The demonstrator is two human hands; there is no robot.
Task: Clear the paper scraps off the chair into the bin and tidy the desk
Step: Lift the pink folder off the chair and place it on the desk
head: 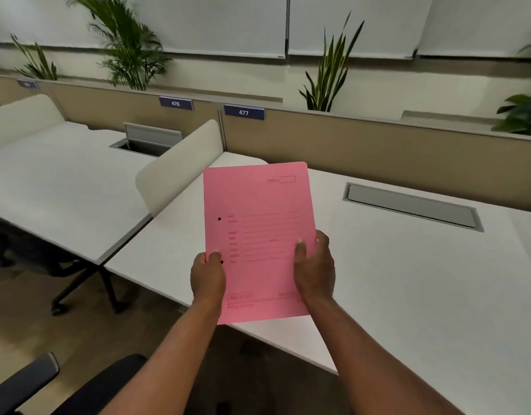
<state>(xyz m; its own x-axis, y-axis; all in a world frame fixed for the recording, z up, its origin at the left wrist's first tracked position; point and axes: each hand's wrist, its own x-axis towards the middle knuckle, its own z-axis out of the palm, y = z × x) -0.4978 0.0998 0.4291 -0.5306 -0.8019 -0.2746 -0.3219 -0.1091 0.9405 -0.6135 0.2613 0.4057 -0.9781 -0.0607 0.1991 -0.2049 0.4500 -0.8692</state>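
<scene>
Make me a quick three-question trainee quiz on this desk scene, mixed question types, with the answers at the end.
1. True or false: only the left hand grips the pink folder.
2. Which desk number tag stands on the partition behind the folder: A 476, B 477, C 487?
3. Fill in: the grey cable hatch on the desk under the folder is ____ (open or shut).

Key: 1 false, the right hand grips it too; 2 B; 3 shut.

head view | worn at head height, faces forward and down | close over white desk (408,280) at frame centre | partition (378,151) across upper frame
</scene>
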